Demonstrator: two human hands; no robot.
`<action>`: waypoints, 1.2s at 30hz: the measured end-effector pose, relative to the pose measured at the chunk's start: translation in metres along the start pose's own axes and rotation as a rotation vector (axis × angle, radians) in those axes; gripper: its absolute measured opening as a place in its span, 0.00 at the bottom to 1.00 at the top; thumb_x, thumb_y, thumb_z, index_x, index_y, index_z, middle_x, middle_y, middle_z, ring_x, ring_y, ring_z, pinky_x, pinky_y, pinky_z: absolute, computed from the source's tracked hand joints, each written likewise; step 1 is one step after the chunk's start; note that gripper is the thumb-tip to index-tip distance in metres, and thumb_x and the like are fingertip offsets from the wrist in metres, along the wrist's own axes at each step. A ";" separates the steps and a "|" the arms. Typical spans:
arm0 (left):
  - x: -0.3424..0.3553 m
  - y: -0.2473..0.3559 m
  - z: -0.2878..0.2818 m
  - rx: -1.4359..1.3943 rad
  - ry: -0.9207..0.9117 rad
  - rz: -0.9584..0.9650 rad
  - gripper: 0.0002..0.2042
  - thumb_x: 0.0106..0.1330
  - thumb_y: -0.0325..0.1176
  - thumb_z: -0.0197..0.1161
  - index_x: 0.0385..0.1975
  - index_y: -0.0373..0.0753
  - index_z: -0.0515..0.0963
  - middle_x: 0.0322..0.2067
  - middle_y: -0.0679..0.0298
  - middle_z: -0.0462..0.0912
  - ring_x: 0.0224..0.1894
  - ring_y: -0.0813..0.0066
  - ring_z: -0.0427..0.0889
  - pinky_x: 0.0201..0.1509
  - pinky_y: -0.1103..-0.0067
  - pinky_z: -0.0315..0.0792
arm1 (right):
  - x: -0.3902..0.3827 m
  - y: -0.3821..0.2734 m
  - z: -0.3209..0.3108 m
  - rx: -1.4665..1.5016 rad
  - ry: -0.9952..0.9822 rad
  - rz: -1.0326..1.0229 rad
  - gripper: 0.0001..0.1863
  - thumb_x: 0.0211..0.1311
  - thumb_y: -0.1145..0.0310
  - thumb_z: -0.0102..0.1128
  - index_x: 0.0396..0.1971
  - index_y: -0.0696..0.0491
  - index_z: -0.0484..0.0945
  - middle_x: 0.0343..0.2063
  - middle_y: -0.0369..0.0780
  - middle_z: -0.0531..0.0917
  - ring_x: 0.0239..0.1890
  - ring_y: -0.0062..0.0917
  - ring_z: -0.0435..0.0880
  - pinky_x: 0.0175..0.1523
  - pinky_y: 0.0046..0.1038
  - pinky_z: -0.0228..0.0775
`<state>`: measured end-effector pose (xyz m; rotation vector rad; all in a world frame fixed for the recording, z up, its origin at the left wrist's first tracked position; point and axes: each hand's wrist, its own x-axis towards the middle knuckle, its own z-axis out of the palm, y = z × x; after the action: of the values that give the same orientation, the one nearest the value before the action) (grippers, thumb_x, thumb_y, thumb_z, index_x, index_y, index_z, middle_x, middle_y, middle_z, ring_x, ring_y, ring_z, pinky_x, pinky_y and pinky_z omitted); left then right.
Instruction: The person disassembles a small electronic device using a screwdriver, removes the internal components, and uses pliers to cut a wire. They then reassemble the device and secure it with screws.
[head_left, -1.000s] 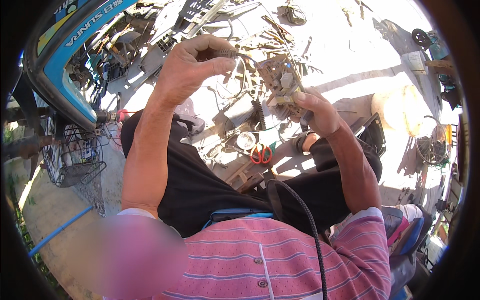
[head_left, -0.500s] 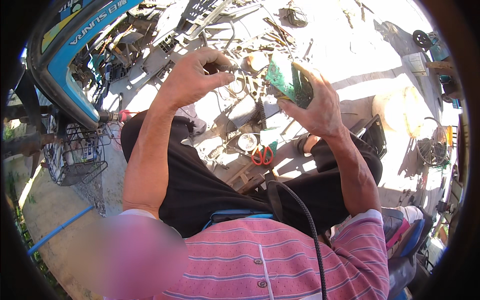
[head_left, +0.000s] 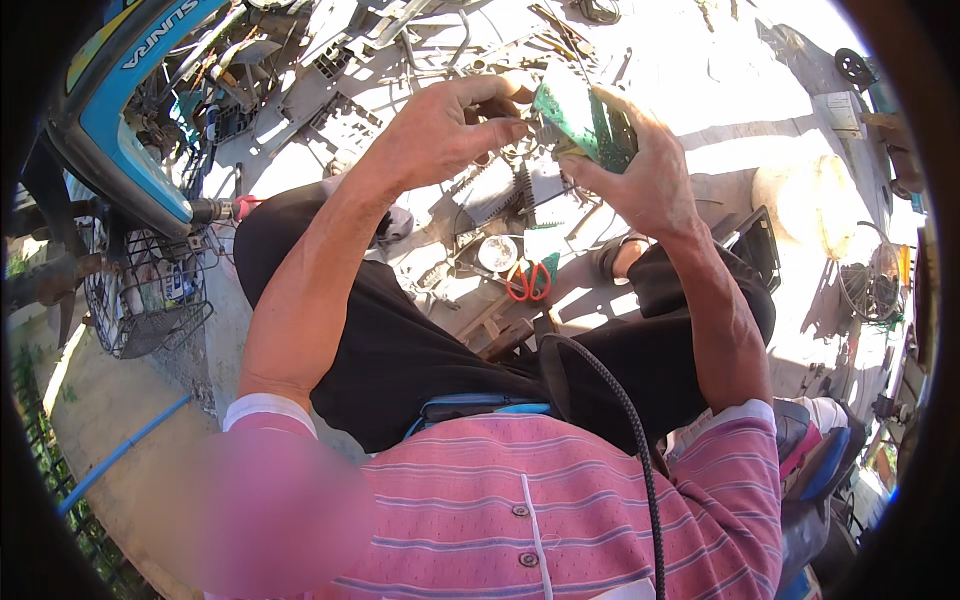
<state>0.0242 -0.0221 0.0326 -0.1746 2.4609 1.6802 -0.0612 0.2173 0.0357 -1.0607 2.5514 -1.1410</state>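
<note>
My right hand (head_left: 648, 172) grips a green speckled piece (head_left: 578, 118) by its right side, thumb below and fingers behind. It has angled, shiny faces, one in glare and one darker; its kind I cannot tell. My left hand (head_left: 440, 135) is at its left edge, thumb and forefinger closed in a pinch. Whatever sits between those fingertips is too small and too glared to name. Below the hands, on the ground between my legs, are red-handled scissors (head_left: 528, 280), a small round white container (head_left: 497, 254) and a grey toothed metal part (head_left: 490, 195).
Scrap metal and plastic parts lie beyond my hands. A blue vehicle panel (head_left: 135, 150) and a black wire basket (head_left: 150, 300) stand at left. At right are a pale bucket (head_left: 815, 215) and a wire fan guard (head_left: 868, 285). A dark braided cord (head_left: 625, 410) hangs before my chest.
My left hand has moved right and slightly up, to the edge of the green piece. A small dark ribbed thing seen in its fingertips earlier no longer shows clearly. My right hand keeps its hold.
</note>
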 end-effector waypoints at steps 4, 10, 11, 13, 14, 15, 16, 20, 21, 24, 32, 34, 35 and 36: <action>0.005 -0.003 0.010 -0.033 0.021 0.042 0.19 0.70 0.44 0.67 0.52 0.36 0.82 0.29 0.70 0.82 0.28 0.85 0.78 0.35 0.81 0.76 | -0.002 0.000 -0.002 -0.007 -0.003 -0.012 0.36 0.52 0.54 0.75 0.55 0.64 0.78 0.40 0.48 0.87 0.41 0.32 0.87 0.51 0.34 0.78; 0.018 -0.032 0.006 0.240 0.185 0.137 0.13 0.70 0.41 0.66 0.46 0.39 0.84 0.31 0.65 0.85 0.31 0.81 0.84 0.38 0.81 0.76 | -0.009 0.001 -0.008 0.323 -0.267 0.366 0.35 0.59 0.42 0.67 0.50 0.61 0.82 0.33 0.37 0.84 0.34 0.17 0.80 0.39 0.25 0.74; 0.021 -0.038 0.006 0.260 0.188 0.115 0.13 0.69 0.40 0.66 0.46 0.38 0.83 0.32 0.63 0.85 0.31 0.80 0.84 0.39 0.80 0.76 | -0.008 0.000 -0.011 0.381 -0.320 0.407 0.35 0.59 0.41 0.65 0.50 0.60 0.82 0.32 0.36 0.84 0.34 0.17 0.79 0.38 0.24 0.73; 0.027 -0.040 0.007 0.301 0.193 0.078 0.13 0.68 0.38 0.66 0.46 0.35 0.82 0.34 0.59 0.86 0.32 0.77 0.85 0.41 0.78 0.76 | -0.009 -0.010 -0.019 0.391 -0.369 0.494 0.35 0.61 0.37 0.61 0.47 0.58 0.84 0.31 0.34 0.83 0.30 0.17 0.76 0.34 0.22 0.67; 0.027 -0.041 0.010 0.290 0.239 0.098 0.14 0.67 0.38 0.66 0.45 0.36 0.82 0.30 0.58 0.85 0.30 0.74 0.84 0.38 0.76 0.76 | -0.008 -0.010 -0.018 0.416 -0.330 0.520 0.34 0.61 0.38 0.61 0.47 0.57 0.84 0.31 0.34 0.83 0.29 0.17 0.75 0.33 0.22 0.65; 0.022 -0.035 0.017 0.279 0.282 0.118 0.14 0.66 0.39 0.66 0.45 0.37 0.83 0.27 0.57 0.84 0.28 0.71 0.82 0.36 0.74 0.75 | -0.010 -0.008 -0.017 0.442 -0.289 0.548 0.34 0.62 0.38 0.60 0.47 0.57 0.84 0.31 0.34 0.83 0.29 0.17 0.74 0.33 0.22 0.64; 0.021 -0.031 0.022 0.267 0.324 0.139 0.14 0.66 0.40 0.66 0.44 0.37 0.83 0.24 0.56 0.83 0.25 0.68 0.81 0.34 0.72 0.74 | -0.012 -0.005 -0.016 0.468 -0.247 0.577 0.33 0.62 0.38 0.60 0.46 0.56 0.85 0.31 0.34 0.83 0.28 0.17 0.73 0.32 0.22 0.63; 0.016 -0.076 0.051 0.321 0.393 0.240 0.32 0.61 0.39 0.73 0.60 0.28 0.69 0.30 0.56 0.86 0.39 0.57 0.85 0.45 0.69 0.77 | -0.010 0.017 -0.017 0.698 -0.240 0.648 0.30 0.64 0.40 0.59 0.43 0.55 0.85 0.29 0.34 0.82 0.25 0.15 0.69 0.29 0.21 0.59; 0.011 -0.066 0.054 0.286 0.328 0.169 0.37 0.61 0.40 0.73 0.63 0.25 0.63 0.32 0.54 0.87 0.44 0.54 0.85 0.50 0.67 0.76 | -0.010 0.020 -0.017 0.713 -0.211 0.675 0.27 0.65 0.42 0.59 0.41 0.54 0.84 0.29 0.34 0.82 0.23 0.14 0.67 0.28 0.20 0.57; -0.002 -0.076 0.068 -0.027 0.360 0.068 0.35 0.62 0.39 0.71 0.65 0.27 0.64 0.42 0.52 0.84 0.40 0.63 0.84 0.49 0.68 0.76 | -0.011 0.019 -0.020 0.847 -0.138 0.664 0.24 0.66 0.46 0.60 0.41 0.54 0.84 0.29 0.35 0.83 0.23 0.14 0.66 0.28 0.20 0.57; -0.028 -0.226 0.169 0.065 -0.573 -0.742 0.21 0.69 0.37 0.57 0.60 0.42 0.77 0.41 0.64 0.83 0.37 0.75 0.81 0.41 0.75 0.81 | -0.005 0.029 -0.025 1.355 -0.154 0.664 0.26 0.74 0.49 0.50 0.55 0.57 0.76 0.42 0.45 0.86 0.39 0.34 0.88 0.20 0.17 0.60; -0.037 -0.230 0.202 0.005 -0.571 -0.905 0.25 0.69 0.42 0.58 0.65 0.43 0.72 0.54 0.55 0.81 0.46 0.66 0.86 0.41 0.69 0.86 | -0.005 0.038 -0.021 1.399 -0.176 0.631 0.28 0.75 0.48 0.47 0.57 0.58 0.74 0.43 0.45 0.85 0.41 0.38 0.88 0.19 0.16 0.59; -0.048 -0.261 0.219 -0.051 -0.545 -1.034 0.26 0.67 0.46 0.62 0.63 0.41 0.75 0.56 0.49 0.80 0.47 0.59 0.87 0.40 0.66 0.86 | -0.004 0.030 -0.021 1.441 -0.170 0.641 0.29 0.75 0.48 0.46 0.58 0.59 0.74 0.42 0.45 0.85 0.41 0.39 0.88 0.19 0.16 0.59; -0.052 -0.264 0.235 -0.077 -0.542 -1.103 0.28 0.65 0.49 0.65 0.62 0.39 0.76 0.56 0.45 0.79 0.45 0.53 0.87 0.40 0.62 0.86 | -0.005 0.027 -0.021 1.467 -0.146 0.665 0.29 0.75 0.48 0.46 0.58 0.59 0.74 0.41 0.44 0.85 0.41 0.41 0.88 0.19 0.17 0.59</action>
<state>0.1383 0.1010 -0.2823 -0.7840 1.4153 1.0891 -0.0804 0.2457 0.0312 0.0837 1.0817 -1.9143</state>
